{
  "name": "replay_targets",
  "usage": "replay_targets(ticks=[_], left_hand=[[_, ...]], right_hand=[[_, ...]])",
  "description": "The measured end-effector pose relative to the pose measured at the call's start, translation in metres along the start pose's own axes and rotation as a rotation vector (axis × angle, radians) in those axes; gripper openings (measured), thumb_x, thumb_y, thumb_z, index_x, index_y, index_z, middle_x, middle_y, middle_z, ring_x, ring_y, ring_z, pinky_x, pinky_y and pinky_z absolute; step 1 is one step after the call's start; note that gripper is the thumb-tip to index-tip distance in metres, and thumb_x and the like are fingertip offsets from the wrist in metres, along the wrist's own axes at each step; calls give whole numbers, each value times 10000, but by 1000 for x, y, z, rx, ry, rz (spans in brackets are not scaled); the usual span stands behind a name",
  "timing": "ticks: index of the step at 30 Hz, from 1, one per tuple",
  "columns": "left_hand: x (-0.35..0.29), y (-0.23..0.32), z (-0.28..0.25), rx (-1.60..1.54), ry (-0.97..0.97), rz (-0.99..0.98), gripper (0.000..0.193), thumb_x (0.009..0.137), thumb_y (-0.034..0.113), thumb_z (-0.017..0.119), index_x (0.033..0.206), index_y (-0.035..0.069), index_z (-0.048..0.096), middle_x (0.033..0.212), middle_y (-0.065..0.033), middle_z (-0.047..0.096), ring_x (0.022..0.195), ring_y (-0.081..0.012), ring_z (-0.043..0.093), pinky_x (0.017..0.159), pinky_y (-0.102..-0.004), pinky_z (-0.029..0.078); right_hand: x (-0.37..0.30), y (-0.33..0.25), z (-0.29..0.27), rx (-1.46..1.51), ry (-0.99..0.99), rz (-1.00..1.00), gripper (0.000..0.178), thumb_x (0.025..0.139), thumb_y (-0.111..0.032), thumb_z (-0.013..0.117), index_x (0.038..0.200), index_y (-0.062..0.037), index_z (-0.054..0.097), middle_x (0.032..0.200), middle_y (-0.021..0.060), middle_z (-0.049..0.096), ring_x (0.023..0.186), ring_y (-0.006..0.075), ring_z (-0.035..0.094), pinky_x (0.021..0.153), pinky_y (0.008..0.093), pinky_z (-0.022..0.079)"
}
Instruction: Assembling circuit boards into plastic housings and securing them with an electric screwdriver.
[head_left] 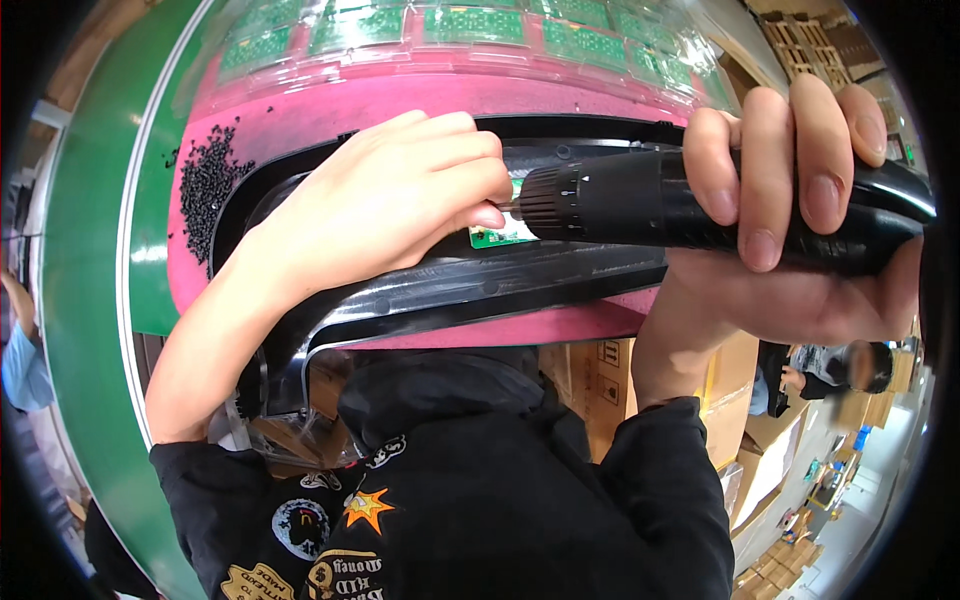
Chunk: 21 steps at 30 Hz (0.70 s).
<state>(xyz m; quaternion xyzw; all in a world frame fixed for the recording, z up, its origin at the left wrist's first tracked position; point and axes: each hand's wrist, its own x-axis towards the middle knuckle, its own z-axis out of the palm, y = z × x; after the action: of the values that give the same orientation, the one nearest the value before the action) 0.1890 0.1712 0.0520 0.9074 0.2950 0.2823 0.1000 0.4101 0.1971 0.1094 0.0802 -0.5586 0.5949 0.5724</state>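
Note:
My right hand (790, 190) is wrapped round a black electric screwdriver (610, 200), which lies sideways with its nose pointing left. My left hand (400, 195) reaches in with curled fingers, thumb and forefinger pinched at the tip of the screwdriver's bit. What sits between those fingertips is too small and hidden to name. Under the bit and fingers, part of a green circuit board (487, 239) shows inside a long black plastic housing (430, 290). The left hand and the screwdriver cover much of the board and the housing's middle.
A pile of small black screws (205, 190) lies on the pink mat (340, 95) left of the housing. Clear plastic trays (470, 28) of green boards stand along the back. Cardboard boxes (600, 390) are below the table edge. Other people are off at both sides.

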Motion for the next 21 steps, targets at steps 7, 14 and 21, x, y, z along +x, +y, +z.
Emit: replay_targets(ticks=[7,14,21], left_hand=[[6,7,-3,-96,25,-79,240,813,125,660,987,-11,565,931,-118,588,865,-310,565,779,-386,462],[0,8,-39,-264,502,-385,377,761,-96,386,1082,-24,569,1069,-58,587,987,-151,547,847,-254,400],[0,65,-69,36,685,-560,512,638,-152,352,1081,72,478,1041,-26,466,944,-115,452,778,-276,362]], right_hand=[[4,-11,-1,-38,-63,66,500,817,-422,596,1092,-28,457,865,40,523,571,116,492,601,281,395],[-6,-14,-18,-294,53,185,418,879,-416,504,1008,-18,501,746,59,517,465,108,418,487,271,347],[-13,-10,-32,-344,140,224,357,903,-370,480,1016,-33,512,750,68,510,485,117,434,510,277,370]])
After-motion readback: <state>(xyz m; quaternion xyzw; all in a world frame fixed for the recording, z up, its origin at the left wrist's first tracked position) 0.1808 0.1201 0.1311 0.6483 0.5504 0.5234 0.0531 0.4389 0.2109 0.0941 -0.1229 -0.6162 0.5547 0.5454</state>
